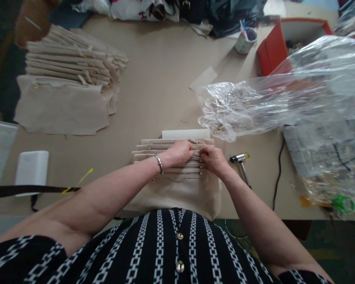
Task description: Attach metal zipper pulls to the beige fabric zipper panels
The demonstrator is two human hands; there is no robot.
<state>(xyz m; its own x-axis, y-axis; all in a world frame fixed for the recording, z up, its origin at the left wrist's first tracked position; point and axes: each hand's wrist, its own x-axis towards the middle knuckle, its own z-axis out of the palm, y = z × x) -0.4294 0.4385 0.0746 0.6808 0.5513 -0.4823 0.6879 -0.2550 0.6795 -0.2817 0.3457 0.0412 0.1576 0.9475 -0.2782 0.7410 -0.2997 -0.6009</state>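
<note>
Bench, beige. Plastic bag, clear, crumpled, lying from the right edge toward the middle. Pile of beige zipped pieces, overlapping, near the far left corner. Stack of like pieces, at the middle of the near edge, zips in rows. Box, red, open, toward the far right corner, partly under the bag. Left hand, fingers curled in over the zips. Right hand, thumb and fingers bent together at the zips' right ends; what either grips cannot be told. Cup, holding pens, left of the box. Hammer, right of the stack.
</note>
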